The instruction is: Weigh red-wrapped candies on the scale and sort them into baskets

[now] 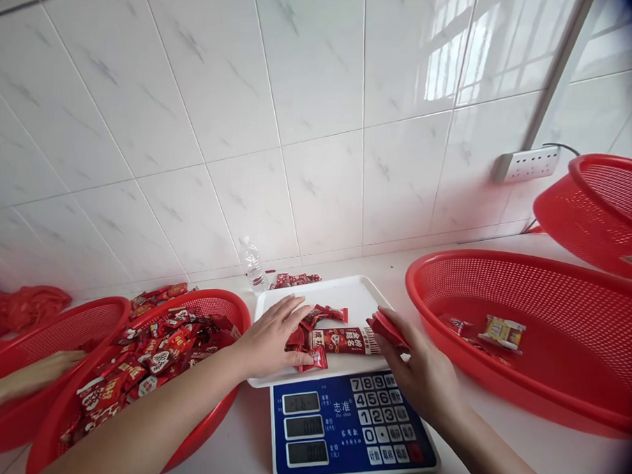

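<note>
A left hand [271, 337] lies flat, fingers spread, on glossy red foil candy packets [328, 338] heaped on a white plastic scale tray [350, 291], while the right hand [419, 369] pinches a flat red packet [387, 328] beside a red mesh basket [532, 276].

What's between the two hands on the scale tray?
Head view: between left hand and right hand lie red snack packets on the white scale tray; right hand holds a red packet.

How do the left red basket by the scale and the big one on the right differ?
The left basket is heaped with red packets; the right basket holds only a few. The left sits nearly round; the right looks larger and oval. The left hand reaches over the left basket's rim; the right stands untouched. Both are red mesh.
</note>
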`<state>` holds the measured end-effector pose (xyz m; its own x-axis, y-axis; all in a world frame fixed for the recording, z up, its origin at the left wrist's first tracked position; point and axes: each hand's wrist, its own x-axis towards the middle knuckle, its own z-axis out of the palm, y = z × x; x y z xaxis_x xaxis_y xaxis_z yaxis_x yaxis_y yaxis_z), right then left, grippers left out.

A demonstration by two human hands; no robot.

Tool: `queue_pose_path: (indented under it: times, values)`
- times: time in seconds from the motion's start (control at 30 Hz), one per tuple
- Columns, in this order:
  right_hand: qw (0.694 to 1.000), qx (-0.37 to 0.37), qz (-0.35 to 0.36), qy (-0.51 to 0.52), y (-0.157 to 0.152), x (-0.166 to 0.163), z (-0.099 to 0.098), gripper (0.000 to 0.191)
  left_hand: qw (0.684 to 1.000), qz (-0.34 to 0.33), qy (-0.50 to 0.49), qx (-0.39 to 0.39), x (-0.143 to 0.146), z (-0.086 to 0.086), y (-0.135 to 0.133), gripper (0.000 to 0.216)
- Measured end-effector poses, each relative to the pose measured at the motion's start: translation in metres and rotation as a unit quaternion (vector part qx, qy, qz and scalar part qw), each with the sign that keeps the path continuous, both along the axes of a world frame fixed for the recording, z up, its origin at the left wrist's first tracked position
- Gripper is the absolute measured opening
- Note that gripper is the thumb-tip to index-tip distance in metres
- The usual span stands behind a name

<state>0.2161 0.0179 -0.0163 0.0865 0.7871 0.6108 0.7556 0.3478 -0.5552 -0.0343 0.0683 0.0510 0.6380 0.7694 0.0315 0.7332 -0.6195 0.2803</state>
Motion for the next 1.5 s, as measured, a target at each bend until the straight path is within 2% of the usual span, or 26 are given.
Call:
queue_pose_path:
  times: [0.1, 0.2, 0.4, 0.5, 0.6, 0.73, 0.9, 1.03, 1.17, 1.23, 1.37, 1.5]
  values:
    - [0.996, -0.007, -0.026, -0.087, 0.002, -0.001, 0.0, 0.03, 0.999, -0.019, 0.018, -0.021, 0.001, -0.007, 0.007, 0.083]
    - [0.995, -0.003, 0.002, -0.101, 0.002, -0.003, 0.001, 0.032, 0.999, -0.029, 0.003, -0.034, 0.017, -0.016, 0.008, 0.085]
    - [0.993, -0.027, 0.098, -0.053, -0.002, -0.004, 0.001, 0.034, 0.996, 0.064, -0.062, -0.017, 0.054, -0.034, 0.008, 0.074]
    - [0.992, -0.041, 0.114, -0.02, -0.003, -0.004, 0.0, 0.035, 0.995, 0.077, -0.056, 0.011, 0.064, -0.03, 0.01, 0.069]
    - [0.991, -0.054, 0.118, 0.018, -0.003, -0.002, 0.001, 0.036, 0.999, 0.038, -0.02, 0.025, 0.069, -0.02, 0.013, 0.067]
    - [0.989, -0.067, 0.113, 0.075, -0.002, -0.001, 0.002, 0.036, 1.0, -0.014, 0.009, -0.022, 0.066, -0.017, 0.018, 0.075]
    - [0.981, -0.08, 0.126, 0.121, -0.003, -0.001, 0.002, 0.036, 0.998, -0.046, -0.017, -0.038, 0.053, -0.016, 0.023, 0.078]
    - [0.986, -0.078, 0.107, 0.102, -0.003, -0.001, 0.002, 0.038, 0.996, -0.012, -0.052, -0.078, 0.039, -0.007, 0.024, 0.091]
    - [0.998, -0.067, 0.014, 0.006, 0.002, 0.001, 0.001, 0.038, 0.993, 0.046, -0.082, -0.078, 0.025, -0.003, 0.022, 0.097]
    - [0.998, -0.058, -0.004, -0.03, 0.005, 0.002, 0.0, 0.037, 0.994, 0.056, -0.065, -0.074, 0.02, -0.005, 0.021, 0.097]
    - [0.998, -0.026, 0.019, -0.052, 0.007, 0.001, -0.001, 0.035, 0.993, 0.059, -0.043, -0.094, 0.019, -0.015, 0.015, 0.095]
    - [0.996, -0.017, 0.058, -0.063, 0.004, -0.001, -0.001, 0.035, 0.989, 0.105, -0.054, -0.094, 0.031, -0.025, 0.009, 0.093]
